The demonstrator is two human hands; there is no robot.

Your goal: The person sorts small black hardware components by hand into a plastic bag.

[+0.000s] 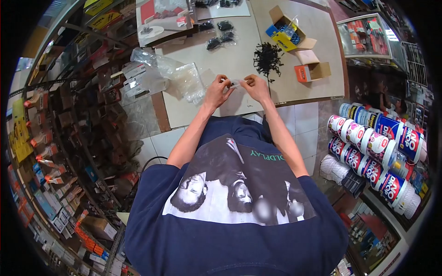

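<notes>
A small clear plastic bag (236, 85) is held up between my two hands, just above the near part of the table. My left hand (217, 93) pinches its left side, with fingers curled. At the other side, my right hand (256, 89) has thumb and fingers closed on the bag's edge. Something dark shows by the left fingertips, too small to make out. Beyond my right hand lies a loose pile of black screws (268, 60). Several filled clear packets (225, 37) of small black pieces sit farther back. Clear empty bags (188, 85) are spread left of my left hand.
An open yellow and blue box (286, 37) and an open orange box (302, 73) stand at the table's right. Packaged goods (165, 20) lie at the back left. Shelves (60, 119) line the left; stacked paint tubs (368, 138) stand at the right.
</notes>
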